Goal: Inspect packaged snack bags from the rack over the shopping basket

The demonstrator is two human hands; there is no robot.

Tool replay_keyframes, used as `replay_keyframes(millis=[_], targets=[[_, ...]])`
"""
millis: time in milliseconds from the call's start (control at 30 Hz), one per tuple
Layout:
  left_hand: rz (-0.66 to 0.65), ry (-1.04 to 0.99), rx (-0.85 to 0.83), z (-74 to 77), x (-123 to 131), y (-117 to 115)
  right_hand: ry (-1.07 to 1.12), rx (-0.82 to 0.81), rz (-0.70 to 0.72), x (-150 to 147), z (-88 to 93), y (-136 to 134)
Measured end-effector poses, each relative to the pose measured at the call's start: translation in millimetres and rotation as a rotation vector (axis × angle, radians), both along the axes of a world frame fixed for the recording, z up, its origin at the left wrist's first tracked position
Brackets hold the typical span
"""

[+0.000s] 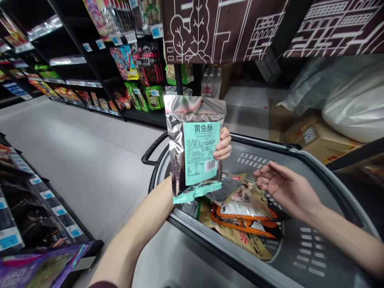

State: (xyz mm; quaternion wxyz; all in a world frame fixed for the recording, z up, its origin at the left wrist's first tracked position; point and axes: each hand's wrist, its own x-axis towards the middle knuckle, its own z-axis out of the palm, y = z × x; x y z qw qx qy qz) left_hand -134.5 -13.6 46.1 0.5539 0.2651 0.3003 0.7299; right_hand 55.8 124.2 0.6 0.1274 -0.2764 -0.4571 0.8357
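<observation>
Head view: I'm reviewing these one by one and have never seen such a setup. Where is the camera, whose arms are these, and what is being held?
There is no machine here: both arms belong to one person, who wears the camera on their head, looking forward and down. The left hand, partly hidden, holds up a silver packet, its green label marked "HuangYuSu" facing the camera. The right hand appears empty, fingers loosely curled, above a grey basket. Several packets lie overlapping in that basket. At the upper left, shelves carry packaged goods.
</observation>
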Motion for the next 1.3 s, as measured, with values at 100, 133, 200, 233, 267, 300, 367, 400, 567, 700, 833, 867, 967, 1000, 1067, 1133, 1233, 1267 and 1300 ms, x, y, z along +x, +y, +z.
replay_keyframes(millis=[100,133,200,233,267,300,367,400,567,700,833,867,967,1000,1067,1133,1233,1267,1300], targets=[[-0.026,0.009,-0.022,-0.4,0.8,-0.9,-0.008,-0.003,-0.008,0.3,-1.2,1.0],[-0.031,0.010,-0.022,-0.9,0.7,-1.1,-0.004,-0.005,-0.008,0.6,-1.6,1.4],[-0.038,0.012,-0.016,-2.1,0.0,-1.1,0.004,-0.008,-0.006,1.1,-2.1,1.9],[-0.041,0.012,-0.013,-2.8,-0.4,-0.9,0.007,-0.009,-0.003,1.2,-2.2,2.0],[-0.042,0.013,-0.011,-3.7,-0.9,-0.6,0.008,-0.010,-0.001,1.2,-2.1,2.0],[-0.040,0.013,-0.010,-4.6,-1.5,-0.3,0.010,-0.010,0.001,0.9,-1.9,1.8],[-0.042,0.020,0.003,-6.6,-2.8,0.5,0.009,-0.009,0.004,0.2,-1.2,1.0],[-0.050,0.025,0.018,-7.5,-3.5,0.8,0.007,-0.010,0.003,-0.2,-0.8,0.5],[-0.098,0.052,0.050,-11.3,-4.1,1.5,-0.004,-0.010,-0.009,-0.2,0.6,-0.9],[-0.140,0.087,0.031,-13.4,-3.0,3.3,0.005,-0.010,0.002,1.1,0.0,0.2],[-0.157,0.114,-0.026,-14.9,-5.5,4.8,0.020,-0.013,-0.002,1.6,0.4,0.2],[-0.167,0.121,-0.006,-15.1,-6.3,4.6,0.024,-0.015,-0.005,1.5,0.6,0.0],[-0.162,0.139,0.032,-15.3,-7.5,3.0,0.026,-0.020,-0.004,1.4,0.8,-0.5],[-0.146,0.143,0.016,-15.4,-7.4,2.5,0.027,-0.020,-0.003,1.5,0.7,-0.4],[-0.127,0.145,-0.023,-15.6,-7.0,2.3,0.027,-0.019,0.002,1.7,0.3,0.1],[-0.132,0.135,-0.024,-16.4,-6.9,3.4,0.025,-0.018,0.003,1.9,-0.2,0.8],[-0.145,0.132,-0.028,-18.0,-8.3,6.7,0.035,-0.015,0.017,1.4,-0.5,1.5],[-0.142,0.137,-0.037,-18.1,-9.0,7.5,0.043,-0.012,0.025,1.1,-0.4,1.6],[-0.140,0.140,-0.044,-17.8,-9.4,7.8,0.049,-0.007,0.034,0.9,-0.2,1.6]])
